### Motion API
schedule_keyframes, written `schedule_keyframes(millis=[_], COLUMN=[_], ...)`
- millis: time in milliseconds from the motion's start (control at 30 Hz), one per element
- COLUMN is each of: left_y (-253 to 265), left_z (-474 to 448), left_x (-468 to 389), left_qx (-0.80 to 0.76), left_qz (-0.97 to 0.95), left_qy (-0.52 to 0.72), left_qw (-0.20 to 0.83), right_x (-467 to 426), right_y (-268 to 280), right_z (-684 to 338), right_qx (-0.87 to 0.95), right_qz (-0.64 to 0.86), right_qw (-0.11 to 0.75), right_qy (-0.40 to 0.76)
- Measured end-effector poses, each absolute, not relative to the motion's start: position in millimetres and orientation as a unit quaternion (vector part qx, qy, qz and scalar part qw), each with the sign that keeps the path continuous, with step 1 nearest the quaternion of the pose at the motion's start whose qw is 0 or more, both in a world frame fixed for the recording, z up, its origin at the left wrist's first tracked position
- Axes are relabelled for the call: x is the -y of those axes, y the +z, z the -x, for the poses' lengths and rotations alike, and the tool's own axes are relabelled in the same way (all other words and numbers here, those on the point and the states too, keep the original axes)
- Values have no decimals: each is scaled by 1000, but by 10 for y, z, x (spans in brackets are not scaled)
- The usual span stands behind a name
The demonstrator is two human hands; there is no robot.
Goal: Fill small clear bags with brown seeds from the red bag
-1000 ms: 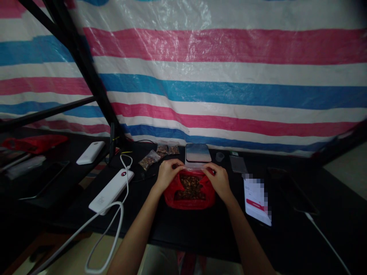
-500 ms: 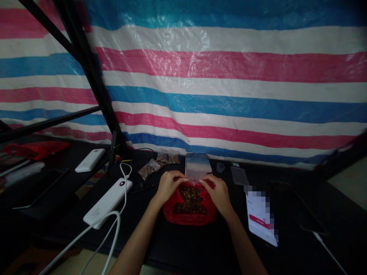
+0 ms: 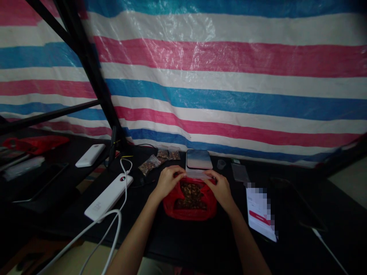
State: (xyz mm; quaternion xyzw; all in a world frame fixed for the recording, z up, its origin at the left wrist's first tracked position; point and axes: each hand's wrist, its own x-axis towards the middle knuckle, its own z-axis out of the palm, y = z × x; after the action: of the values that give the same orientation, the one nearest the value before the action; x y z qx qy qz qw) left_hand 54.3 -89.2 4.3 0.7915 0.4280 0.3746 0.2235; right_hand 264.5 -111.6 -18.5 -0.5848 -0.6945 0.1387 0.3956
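Head view: your left hand (image 3: 168, 180) & right hand (image 3: 220, 187) each pinch an edge of a small clear zip bag (image 3: 195, 174), flat and see-through, held over the red bag (image 3: 189, 208) w/ brown dried bits, mid-table (image 3: 177, 236).

Surface: black table (image 3: 183, 240)
Centre: red bag (image 3: 189, 209) of brown bits
Behind it: scale (image 3: 198, 159), small filled packets (image 3: 150, 165), tiny cup (image 3: 220, 164)
Left: white power bank (image 3: 109, 197) with cable (image 3: 114, 225)
Right: white leaflet (image 3: 259, 214)
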Motion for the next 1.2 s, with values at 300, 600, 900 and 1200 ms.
schedule_keyframes(millis=[300, 600, 900, 1200], left_y=[58, 37, -18, -9], left_z=[-529, -567, -576, -570], left_x=[914, 921, 916, 963], left_qx=[-429, -406, -411, -408], left_qz=[-815, -818, -828, -857], left_qy=[343, 354, 338, 303], left_qw=[183, 202, 179, 83], right_x=[1153, 1196, 1218, 1189], right_y=[-112, -62, -70, -104], right_z=[-2619, -2559, -2533, -2538], right_qx=[697, 723, 741, 751], right_qz=[610, 572, 557, 546], right_qw=[362, 372, 361, 360], right_qy=[109, 106, 100, 91])
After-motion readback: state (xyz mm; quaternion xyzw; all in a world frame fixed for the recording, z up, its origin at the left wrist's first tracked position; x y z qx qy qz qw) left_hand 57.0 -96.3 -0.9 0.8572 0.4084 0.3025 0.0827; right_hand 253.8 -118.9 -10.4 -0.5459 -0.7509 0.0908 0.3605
